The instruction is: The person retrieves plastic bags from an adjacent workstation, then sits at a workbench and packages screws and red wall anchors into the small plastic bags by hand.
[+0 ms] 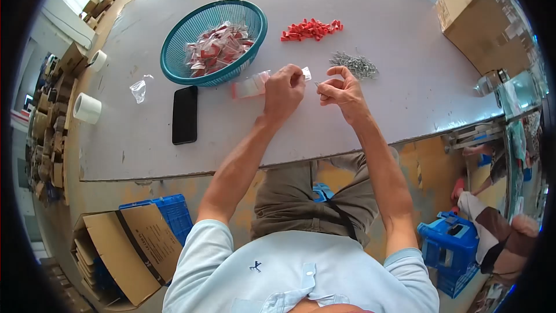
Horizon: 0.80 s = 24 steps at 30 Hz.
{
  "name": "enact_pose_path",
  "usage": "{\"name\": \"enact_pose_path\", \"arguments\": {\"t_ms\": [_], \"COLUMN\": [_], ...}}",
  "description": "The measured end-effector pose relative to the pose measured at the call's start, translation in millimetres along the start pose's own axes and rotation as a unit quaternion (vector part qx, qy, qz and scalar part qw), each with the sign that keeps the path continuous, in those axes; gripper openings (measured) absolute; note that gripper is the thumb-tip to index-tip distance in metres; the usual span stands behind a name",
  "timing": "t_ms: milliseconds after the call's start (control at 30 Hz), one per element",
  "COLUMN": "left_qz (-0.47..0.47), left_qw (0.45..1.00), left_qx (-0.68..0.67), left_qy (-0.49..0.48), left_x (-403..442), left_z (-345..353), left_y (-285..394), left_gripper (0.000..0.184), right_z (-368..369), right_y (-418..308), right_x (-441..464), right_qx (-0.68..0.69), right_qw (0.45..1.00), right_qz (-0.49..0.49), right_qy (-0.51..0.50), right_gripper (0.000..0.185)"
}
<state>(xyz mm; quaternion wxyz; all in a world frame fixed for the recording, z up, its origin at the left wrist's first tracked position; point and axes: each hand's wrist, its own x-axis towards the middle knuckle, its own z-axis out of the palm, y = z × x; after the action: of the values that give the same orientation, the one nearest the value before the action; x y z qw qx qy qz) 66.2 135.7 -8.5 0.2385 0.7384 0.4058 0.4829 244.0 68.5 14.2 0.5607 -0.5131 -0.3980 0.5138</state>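
"What do you have on the head view?"

"I've got both hands above the tabletop (231, 156), near each other but apart."

"How does the left hand (283, 95) stand?"

"I see its fingers curled in and nearly closed, pinching a small plastic bag (307, 73). The bag's shiny end sticks out toward the other side."

"And the right hand (346, 95)?"

"Its thumb is pressed against a fingertip, with the forefinger arched above and a gap under it. I read a small metal piece (317, 84) in that pinch, but it's too tiny for me to make out its shape."

"What lies around them?"

"Just beyond the right hand I have a heap of screws (354, 65), and farther off a pile of red plugs (311, 29). Flat clear bags (250, 86) with a red edge lie beside the left hand, partly hidden by it."

"Anything left of that?"

"A green basket (167, 58) holding many filled packets (217, 49) with red bits showing, and nearer the person, a black phone (185, 115). I see a roll of tape (87, 108) near the tabletop's left edge, too."
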Motion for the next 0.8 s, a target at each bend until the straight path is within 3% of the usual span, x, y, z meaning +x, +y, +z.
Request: {"name": "enact_pose_path", "arguments": {"t_ms": [67, 367, 800], "left_qz": [-0.024, -0.012, 0.025], "left_qw": [0.999, 0.998, 0.996], "left_qx": [-0.029, -0.036, -0.044], "left_qy": [-0.019, -0.039, -0.069], "left_x": [-3, -4, -7], "left_z": [0, 5, 3], "left_y": [1, 1, 10], "left_gripper": [0.009, 0.01, 0.012], "right_z": [0, -7, -12], "right_y": [3, 2, -6], "right_x": [1, 12, 17], "right_qx": [0.059, 0.066, 0.019], "right_qw": [0.997, 0.991, 0.994], "right_qz": [0.031, 0.094, 0.101], "right_qy": [-0.026, -0.064, -0.043], "right_gripper": [0.058, 0.053, 0.056]}}
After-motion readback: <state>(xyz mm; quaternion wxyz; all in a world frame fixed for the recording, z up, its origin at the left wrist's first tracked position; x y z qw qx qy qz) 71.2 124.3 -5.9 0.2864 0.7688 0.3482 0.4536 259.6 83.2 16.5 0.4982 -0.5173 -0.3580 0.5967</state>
